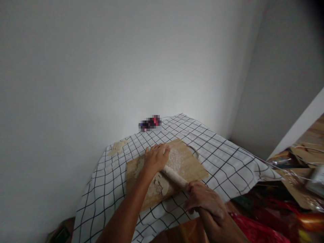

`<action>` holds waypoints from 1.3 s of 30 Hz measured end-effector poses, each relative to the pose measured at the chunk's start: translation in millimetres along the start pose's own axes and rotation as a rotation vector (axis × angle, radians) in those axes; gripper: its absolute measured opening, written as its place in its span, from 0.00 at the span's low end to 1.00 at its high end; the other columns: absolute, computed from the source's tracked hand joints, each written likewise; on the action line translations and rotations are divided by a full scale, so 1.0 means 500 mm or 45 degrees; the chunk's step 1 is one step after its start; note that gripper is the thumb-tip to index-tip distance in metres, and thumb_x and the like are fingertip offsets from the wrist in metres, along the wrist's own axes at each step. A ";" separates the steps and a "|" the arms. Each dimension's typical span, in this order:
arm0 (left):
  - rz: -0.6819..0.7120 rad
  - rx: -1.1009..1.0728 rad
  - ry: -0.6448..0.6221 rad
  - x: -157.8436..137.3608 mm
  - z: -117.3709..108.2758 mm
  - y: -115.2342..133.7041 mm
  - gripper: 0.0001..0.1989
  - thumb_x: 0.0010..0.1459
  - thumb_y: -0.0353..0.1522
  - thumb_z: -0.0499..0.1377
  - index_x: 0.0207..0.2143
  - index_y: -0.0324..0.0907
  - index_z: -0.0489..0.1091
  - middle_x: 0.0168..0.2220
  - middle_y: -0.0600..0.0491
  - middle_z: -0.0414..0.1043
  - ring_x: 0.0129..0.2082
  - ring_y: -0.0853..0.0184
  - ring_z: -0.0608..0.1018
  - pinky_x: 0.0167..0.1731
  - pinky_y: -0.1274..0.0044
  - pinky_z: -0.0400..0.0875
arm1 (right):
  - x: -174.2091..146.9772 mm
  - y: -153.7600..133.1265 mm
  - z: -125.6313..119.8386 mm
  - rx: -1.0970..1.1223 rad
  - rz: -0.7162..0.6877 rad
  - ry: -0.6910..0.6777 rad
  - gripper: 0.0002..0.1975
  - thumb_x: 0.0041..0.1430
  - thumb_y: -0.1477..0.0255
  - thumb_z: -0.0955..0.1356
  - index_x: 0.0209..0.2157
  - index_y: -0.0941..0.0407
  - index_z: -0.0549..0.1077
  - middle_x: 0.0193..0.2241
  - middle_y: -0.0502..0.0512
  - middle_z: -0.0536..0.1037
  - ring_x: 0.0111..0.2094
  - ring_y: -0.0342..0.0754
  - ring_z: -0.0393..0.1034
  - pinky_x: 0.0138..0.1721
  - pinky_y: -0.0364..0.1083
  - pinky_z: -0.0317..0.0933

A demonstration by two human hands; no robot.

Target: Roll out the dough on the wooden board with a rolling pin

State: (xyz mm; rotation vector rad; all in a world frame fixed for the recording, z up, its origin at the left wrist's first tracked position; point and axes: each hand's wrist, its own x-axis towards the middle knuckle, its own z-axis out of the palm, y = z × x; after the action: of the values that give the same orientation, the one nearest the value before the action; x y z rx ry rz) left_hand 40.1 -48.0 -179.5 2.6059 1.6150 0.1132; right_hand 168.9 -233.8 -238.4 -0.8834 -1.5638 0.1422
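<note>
A floury rolling pin [175, 177] lies slantwise over a wooden board [196, 167]. My left hand [156, 157] is closed over its far end, the fingers bent down toward the board. Around the near end, my right hand [205, 199] is wrapped. Beside the pin, partly behind my left forearm, a ragged, cracked sheet of dough [162, 185] lies flat on the board. White flour [176, 158] is spread on the board beyond the pin. What is directly beneath my left palm is hidden.
A white cloth with a black grid [222, 153] covers the table. Another piece of dough [117, 147] lies at its left edge. A pixelated dark object [150, 123] is near the wall. The board's metal handle [194, 152] sticks out behind. Red bags and cardboard clutter [295, 189] fill the right side.
</note>
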 end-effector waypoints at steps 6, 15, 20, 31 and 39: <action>0.057 0.006 -0.059 0.079 0.016 0.031 0.29 0.80 0.44 0.38 0.66 0.50 0.71 0.67 0.47 0.75 0.67 0.52 0.76 0.68 0.57 0.66 | -0.007 0.041 -0.011 0.155 -0.091 0.090 0.17 0.73 0.80 0.57 0.38 0.50 0.73 0.23 0.47 0.73 0.25 0.47 0.70 0.37 0.52 0.71; -0.018 -0.625 0.009 0.180 0.036 0.053 0.37 0.78 0.52 0.35 0.53 0.46 0.81 0.57 0.47 0.84 0.60 0.55 0.81 0.63 0.66 0.70 | -0.006 0.084 -0.025 0.190 -0.025 0.217 0.17 0.70 0.82 0.59 0.38 0.52 0.76 0.24 0.48 0.74 0.26 0.47 0.71 0.44 0.53 0.70; -0.011 -0.751 0.067 0.199 0.046 0.055 0.36 0.76 0.53 0.39 0.46 0.45 0.83 0.50 0.47 0.86 0.55 0.56 0.83 0.59 0.68 0.73 | -0.005 0.094 -0.028 0.192 -0.038 0.207 0.18 0.71 0.81 0.58 0.38 0.52 0.76 0.24 0.47 0.73 0.27 0.46 0.71 0.43 0.51 0.69; -0.048 -0.475 -0.015 0.119 0.009 0.041 0.36 0.77 0.52 0.35 0.51 0.51 0.82 0.57 0.51 0.84 0.61 0.51 0.80 0.64 0.62 0.69 | -0.002 0.050 -0.013 0.088 -0.131 0.197 0.19 0.71 0.82 0.57 0.35 0.51 0.74 0.22 0.47 0.73 0.24 0.46 0.71 0.38 0.49 0.72; 0.066 -0.262 0.044 0.064 0.020 0.001 0.33 0.76 0.55 0.39 0.62 0.54 0.75 0.60 0.50 0.81 0.63 0.50 0.78 0.65 0.60 0.68 | -0.003 0.016 -0.005 0.018 -0.105 0.188 0.17 0.65 0.84 0.60 0.33 0.50 0.74 0.21 0.45 0.75 0.25 0.47 0.76 0.45 0.48 0.76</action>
State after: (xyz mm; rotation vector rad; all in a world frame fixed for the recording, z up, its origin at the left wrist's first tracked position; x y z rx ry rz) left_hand 55.5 -19.7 -188.8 2.5019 1.4604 0.3117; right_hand 174.7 -229.9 -243.7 -0.7991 -1.4568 0.0278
